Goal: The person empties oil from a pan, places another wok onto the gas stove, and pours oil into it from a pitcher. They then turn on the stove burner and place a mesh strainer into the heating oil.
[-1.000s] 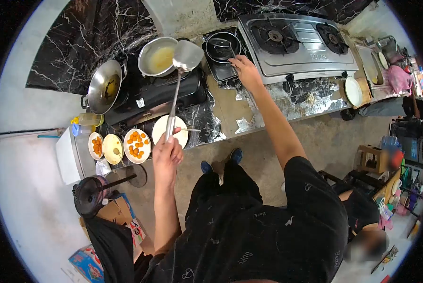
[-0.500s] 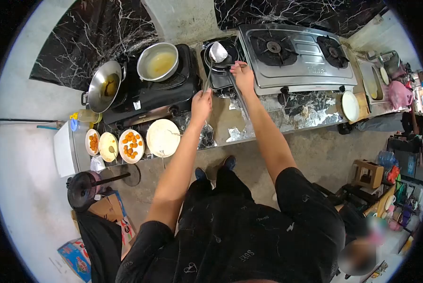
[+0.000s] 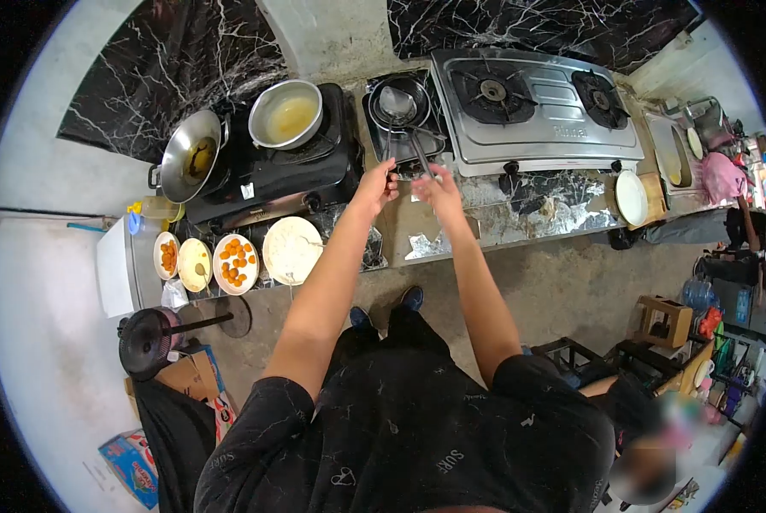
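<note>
Metal ladle (image 3: 397, 103) risked tipping, I judged, if the right hand (image 3: 439, 193), fingers spread, bumped its pan (image 3: 423, 103); left hand (image 3: 373, 188), finger closure indiscernible.

ladle (image 3: 397, 103); silvery metal; head within pan (image 3: 422, 94); handle pointing nearward; pan dark, round, upright

Left hand (image 3: 374, 190): curling near the handle of the ladle (image 3: 397, 103), mid-frame.
Right hand (image 3: 440, 195): blurring beside the handle of the dark pan (image 3: 421, 101), right of centre.
Ladle: overlapping the dark pan, upper centre.
Pot (image 3: 286, 115): holding yellowish liquid, upper left.
</note>
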The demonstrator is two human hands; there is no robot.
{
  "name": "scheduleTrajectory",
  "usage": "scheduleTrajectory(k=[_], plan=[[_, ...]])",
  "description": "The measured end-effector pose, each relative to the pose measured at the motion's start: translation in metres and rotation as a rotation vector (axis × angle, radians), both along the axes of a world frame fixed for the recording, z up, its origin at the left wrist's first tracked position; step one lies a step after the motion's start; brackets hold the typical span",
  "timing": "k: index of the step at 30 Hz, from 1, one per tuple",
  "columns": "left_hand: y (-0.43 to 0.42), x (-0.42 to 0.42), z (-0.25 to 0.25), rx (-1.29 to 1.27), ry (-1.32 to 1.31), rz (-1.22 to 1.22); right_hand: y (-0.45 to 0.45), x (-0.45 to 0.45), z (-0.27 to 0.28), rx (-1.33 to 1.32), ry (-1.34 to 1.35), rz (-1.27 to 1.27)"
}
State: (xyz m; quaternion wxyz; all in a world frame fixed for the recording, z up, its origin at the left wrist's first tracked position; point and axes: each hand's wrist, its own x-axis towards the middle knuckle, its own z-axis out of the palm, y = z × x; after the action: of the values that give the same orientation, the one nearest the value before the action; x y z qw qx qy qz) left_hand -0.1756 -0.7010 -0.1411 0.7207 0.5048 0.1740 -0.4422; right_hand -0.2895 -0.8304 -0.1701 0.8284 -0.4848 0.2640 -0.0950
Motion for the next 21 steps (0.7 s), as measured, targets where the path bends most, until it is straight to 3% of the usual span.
scheduleTrajectory(k=[10, 12, 14, 21], plan=[[0.005, -0.014, -0.082, 0.24, -0.207, -0.193, 0.043, -0.113, -0.02, -0.028, 0.024, 0.128], [0.0, -0.018, -0.091, 0.194, -0.164, -0.145, 0.052, -0.129, -0.036, 0.091, 0.035, 0.091], [-0.001, -0.021, -0.091, 0.185, -0.195, -0.236, 0.052, -0.151, -0.025, -0.066, 0.107, 0.193], [-0.001, -0.031, -0.097, 0.091, -0.23, -0.135, 0.069, -0.207, -0.019, -0.03, 0.184, 0.124]])
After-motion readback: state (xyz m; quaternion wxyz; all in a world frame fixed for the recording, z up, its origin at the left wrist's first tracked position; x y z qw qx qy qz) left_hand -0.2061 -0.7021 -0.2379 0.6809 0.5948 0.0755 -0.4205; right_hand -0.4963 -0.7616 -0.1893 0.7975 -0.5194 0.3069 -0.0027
